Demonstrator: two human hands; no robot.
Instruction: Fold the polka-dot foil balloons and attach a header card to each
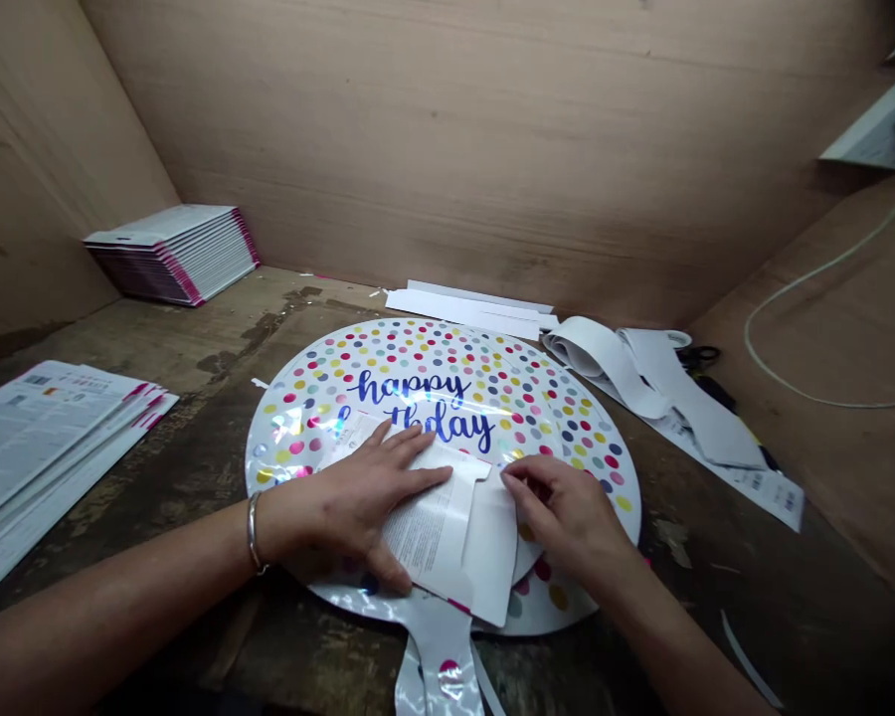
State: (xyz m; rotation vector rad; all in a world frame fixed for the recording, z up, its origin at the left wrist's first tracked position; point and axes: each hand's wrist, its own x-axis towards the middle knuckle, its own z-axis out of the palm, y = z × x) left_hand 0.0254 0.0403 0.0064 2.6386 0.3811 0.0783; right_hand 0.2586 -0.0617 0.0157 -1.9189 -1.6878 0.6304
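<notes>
A foil balloon (578, 423) with coloured dots and blue "happy birthday" lettering lies flat in front of me, its tail (447, 661) toward me. On it rests a printed white card packet (437, 532), with a plain white flap (490, 557) folded out at its right side. My left hand (377, 487) is spread flat over the packet, fingers apart, covering its left part. At the flap's upper right corner, my right hand (559, 502) has thumb and forefinger pinched together on the edge. Its other fingers are curled.
A thick stack of card packets (175, 254) stands at the back left. More printed packets (52, 428) lie at the left. White strips (473, 308) lie behind the balloon. A label roll (663, 383) partly covers scissors (697, 356) at the right. Wooden walls enclose the table.
</notes>
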